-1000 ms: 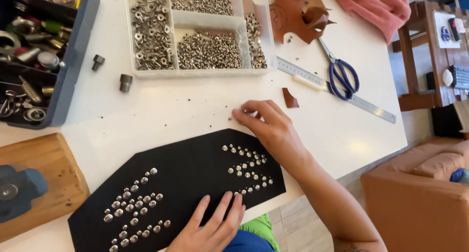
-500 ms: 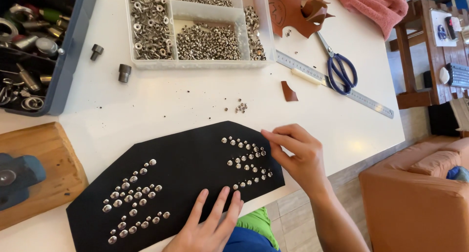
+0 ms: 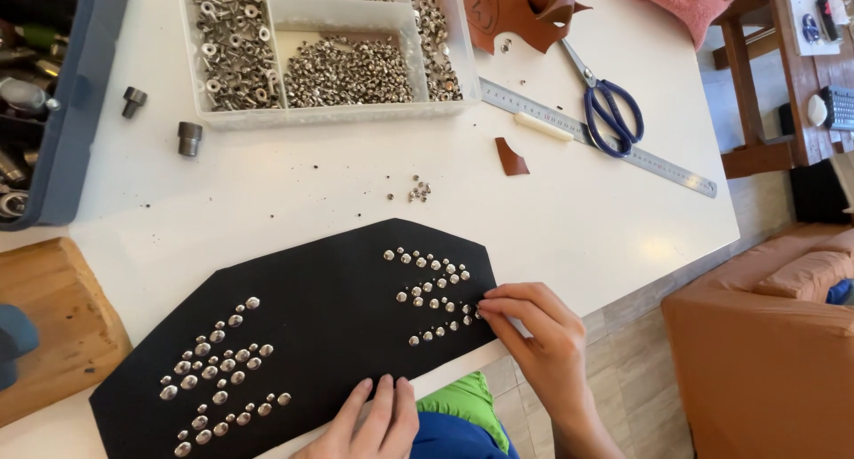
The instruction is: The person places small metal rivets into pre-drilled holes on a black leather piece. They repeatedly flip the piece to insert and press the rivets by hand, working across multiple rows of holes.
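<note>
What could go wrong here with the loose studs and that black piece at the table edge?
1. The black piece overhangs the table edge; only the left hand pins it, so it may slip.
2. The right hand pinches at the studs on the right, and a bump could knock unfixed ones out of the pattern.
3. The little loose heap of studs could roll or scatter.

1. Black leather panel (image 3: 329, 334): flat on the white table, angular outline, long axis tilted.
2. Silver studs (image 3: 431, 290): set in rows at its right end; a second cluster at its left.
</note>
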